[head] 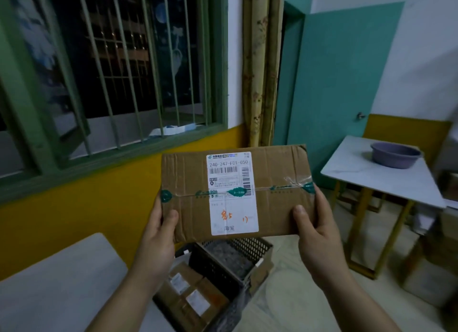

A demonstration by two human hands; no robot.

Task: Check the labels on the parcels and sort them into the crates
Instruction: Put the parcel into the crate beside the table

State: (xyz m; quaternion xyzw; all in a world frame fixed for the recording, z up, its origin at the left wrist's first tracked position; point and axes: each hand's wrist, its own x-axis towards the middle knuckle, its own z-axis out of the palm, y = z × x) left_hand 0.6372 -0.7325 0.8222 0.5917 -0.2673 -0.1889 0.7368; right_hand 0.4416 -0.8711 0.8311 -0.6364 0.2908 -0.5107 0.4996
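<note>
Parcel (272, 193) label (231, 193) fine print blurred, lower corners behind thumbs.

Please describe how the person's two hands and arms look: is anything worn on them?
Both forearms are bare as far as the picture shows: no sleeves, gloves, watch or rings are visible. The left hand and the right hand show short, plain fingernails on the thumbs.

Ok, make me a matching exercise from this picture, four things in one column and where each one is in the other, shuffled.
Things:
1. cardboard parcel
2. purple basin
3. black crate
4. white label

Places:
A. on the small white table
B. on the floor below the hands
C. stuck on the parcel's face
D. held between left hand and right hand

Pairs: 1-D, 2-A, 3-B, 4-C
</note>
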